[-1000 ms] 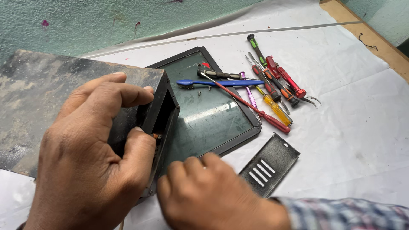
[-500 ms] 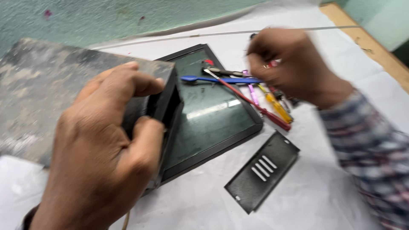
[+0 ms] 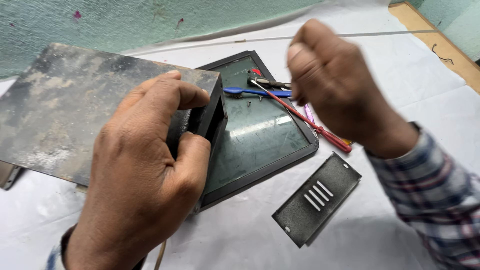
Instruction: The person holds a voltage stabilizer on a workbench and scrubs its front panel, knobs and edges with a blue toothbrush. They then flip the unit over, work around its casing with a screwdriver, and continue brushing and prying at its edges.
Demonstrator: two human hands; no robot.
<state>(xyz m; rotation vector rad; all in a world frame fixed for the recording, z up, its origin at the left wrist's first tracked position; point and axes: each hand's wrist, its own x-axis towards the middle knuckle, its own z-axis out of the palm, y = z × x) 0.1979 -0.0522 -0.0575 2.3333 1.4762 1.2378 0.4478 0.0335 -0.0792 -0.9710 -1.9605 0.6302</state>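
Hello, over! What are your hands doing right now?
Left hand gripping black metal box. Right hand fisted above the tools. Vented plate lying apart.

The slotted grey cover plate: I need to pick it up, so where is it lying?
In the head view the slotted grey cover plate lies flat on the white cloth, lower right of centre, just past the glass panel's corner and under the right forearm.

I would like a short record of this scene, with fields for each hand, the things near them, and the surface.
left hand: grips the open end of the dark metal box, fingers curled over its top edge
right hand: raised above the tools, closed in a fist; contents cannot be told
glass panel: black-framed, flat, beside the box
tools: blue tool and red-handled screwdriver lying across the panel
vented plate: dark, with slots, on the white cloth
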